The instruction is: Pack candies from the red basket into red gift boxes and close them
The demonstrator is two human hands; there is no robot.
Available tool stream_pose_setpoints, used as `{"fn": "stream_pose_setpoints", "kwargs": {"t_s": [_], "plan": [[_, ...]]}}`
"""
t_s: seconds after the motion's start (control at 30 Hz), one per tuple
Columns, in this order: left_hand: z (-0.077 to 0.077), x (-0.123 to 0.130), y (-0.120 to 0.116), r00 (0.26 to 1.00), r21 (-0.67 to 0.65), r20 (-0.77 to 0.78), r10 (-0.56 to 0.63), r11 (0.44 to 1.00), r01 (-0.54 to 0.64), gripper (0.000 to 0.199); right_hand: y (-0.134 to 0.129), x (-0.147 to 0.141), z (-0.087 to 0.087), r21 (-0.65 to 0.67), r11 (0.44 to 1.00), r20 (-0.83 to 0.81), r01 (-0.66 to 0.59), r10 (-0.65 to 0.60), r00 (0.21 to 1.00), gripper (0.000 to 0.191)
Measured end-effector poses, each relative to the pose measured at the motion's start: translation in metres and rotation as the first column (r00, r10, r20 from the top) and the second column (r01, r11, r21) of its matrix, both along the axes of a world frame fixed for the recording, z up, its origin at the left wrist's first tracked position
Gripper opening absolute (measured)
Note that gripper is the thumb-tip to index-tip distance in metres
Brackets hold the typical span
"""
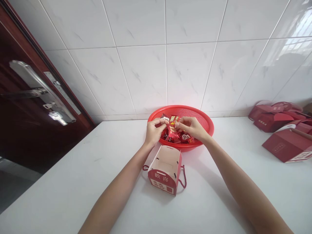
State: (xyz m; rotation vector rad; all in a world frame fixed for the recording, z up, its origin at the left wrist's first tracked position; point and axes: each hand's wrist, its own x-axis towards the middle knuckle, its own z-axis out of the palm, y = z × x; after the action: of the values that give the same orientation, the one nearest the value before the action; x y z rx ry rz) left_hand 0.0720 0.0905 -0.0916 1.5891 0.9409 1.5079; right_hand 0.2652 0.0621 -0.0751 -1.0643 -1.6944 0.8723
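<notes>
One basket (pixel 197 117) with loads of candy (pixel 185 137), one open box (pixel 162 182); left hand (pixel 152 132) and right hand (pixel 193 127) both pinching one packet (pixel 173 132).

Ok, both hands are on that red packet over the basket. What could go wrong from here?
1. The red packet is held only by the fingertips of the left hand and right hand, so it might slip among the wrapped sweets in the red basket.
2. The left forearm passes close to the open box and its cord loop; a sideways move could catch the loop or nudge the box.
</notes>
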Motion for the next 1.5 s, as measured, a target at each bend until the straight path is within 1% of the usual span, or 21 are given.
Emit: {"fn": "stream_pose_setpoints", "kwargs": {"t_s": [0.07, 0.13, 0.2, 0.27, 0.3, 0.37, 0.47, 0.53, 0.6, 0.67, 0.77, 0.83, 0.93, 1.07, 1.2, 1.4, 1.5], "plan": [[-0.001, 0.0, 0.0, 1.0, 0.014, 0.007, 0.025, 1.0, -0.025, 0.011, 0.0, 0.0, 0.001, -0.013, 1.0, 0.066, -0.023, 0.024, 0.998, 0.046], [-0.002, 0.001, 0.0, 0.999, 0.024, 0.009, 0.042, 0.999, -0.042, 0.012, 0.001, 0.001, 0.002, -0.024, 0.995, 0.137, -0.1, 0.102, 0.985, 0.048], [-0.002, 0.0, 0.0, 0.999, 0.028, 0.004, 0.042, 0.999, -0.042, 0.011, 0.0, 0.002, 0.003, -0.031, 0.984, 0.178, -0.177, 0.18, 0.967, 0.046], [-0.003, 0.0, 0.001, 1.0, 0.024, -0.004, 0.031, 0.999, -0.03, 0.01, 0.0, 0.002, 0.004, -0.054, 0.976, 0.165, -0.209, 0.215, 0.962, 0.041], [-0.003, 0.0, 0.001, 1.0, 0.019, -0.008, 0.024, 1.0, -0.024, 0.009, 0.0, 0.002, 0.005, -0.072, 0.975, 0.133, -0.21, 0.218, 0.967, 0.038], [-0.003, -0.001, 0.002, 1.0, 0.008, -0.009, 0.017, 1.0, -0.017, 0.011, 0.0, 0.003, 0.005, -0.109, 0.974, 0.016, -0.198, 0.201, 0.98, 0.035], [-0.003, -0.001, 0.002, 1.0, 0.015, 0.004, 0.021, 1.0, -0.021, 0.029, -0.001, 0.003, 0.004, -0.108, 0.986, -0.165, -0.123, 0.104, 0.981, 0.035], [-0.004, -0.002, 0.002, 1.0, 0.022, 0.001, 0.018, 1.0, -0.018, 0.037, -0.002, 0.004, 0.004, -0.077, 0.997, -0.192, -0.03, 0.015, 0.981, 0.036], [-0.004, -0.003, 0.003, 1.0, 0.015, -0.019, -0.004, 1.0, 0.004, 0.041, -0.002, 0.005, 0.005, -0.066, 0.998, -0.173, 0.026, -0.037, 0.984, 0.037], [-0.004, -0.004, 0.003, 0.998, -0.001, -0.04, -0.047, 0.999, 0.047, 0.044, -0.002, 0.006, 0.004, -0.103, 0.995, -0.172, 0.01, -0.028, 0.985, 0.037], [-0.004, -0.006, 0.003, 0.992, -0.027, -0.05, -0.117, 0.993, 0.116, 0.046, -0.002, 0.005, 0.004, -0.173, 0.983, -0.229, -0.06, 0.019, 0.973, 0.038], [-0.004, -0.006, 0.004, 0.986, -0.041, -0.047, -0.159, 0.987, 0.157, 0.047, -0.001, 0.004, 0.003, -0.188, 0.978, -0.265, -0.09, 0.037, 0.964, 0.039], [-0.003, -0.007, 0.003, 0.976, -0.073, -0.035, -0.214, 0.975, 0.211, 0.049, -0.001, 0.004, 0.003, -0.176, 0.981, -0.271, -0.084, 0.034, 0.962, 0.038], [-0.001, -0.008, 0.002, 0.962, -0.142, 0.023, -0.274, 0.951, 0.274, 0.057, -0.001, 0.004, 0.004, -0.156, 0.985, -0.242, -0.077, 0.038, 0.97, 0.036], [0.0, -0.008, 0.003, 0.957, -0.18, 0.055, -0.284, 0.94, 0.289, 0.06, -0.001, 0.003, 0.004, -0.158, 0.982, -0.241, -0.1, 0.06, 0.969, 0.035], [0.005, -0.008, 0.001, 0.929, -0.188, 0.023, -0.37, 0.911, 0.368, 0.056, -0.001, 0.003, 0.004, -0.158, 0.984, -0.25, -0.083, 0.042, 0.967, 0.035], [0.008, -0.008, -0.001, 0.929, -0.171, -0.02, -0.371, 0.916, 0.362, 0.054, 0.0, 0.002, 0.003, -0.149, 0.986, -0.25, -0.077, 0.038, 0.968, 0.036]]}}
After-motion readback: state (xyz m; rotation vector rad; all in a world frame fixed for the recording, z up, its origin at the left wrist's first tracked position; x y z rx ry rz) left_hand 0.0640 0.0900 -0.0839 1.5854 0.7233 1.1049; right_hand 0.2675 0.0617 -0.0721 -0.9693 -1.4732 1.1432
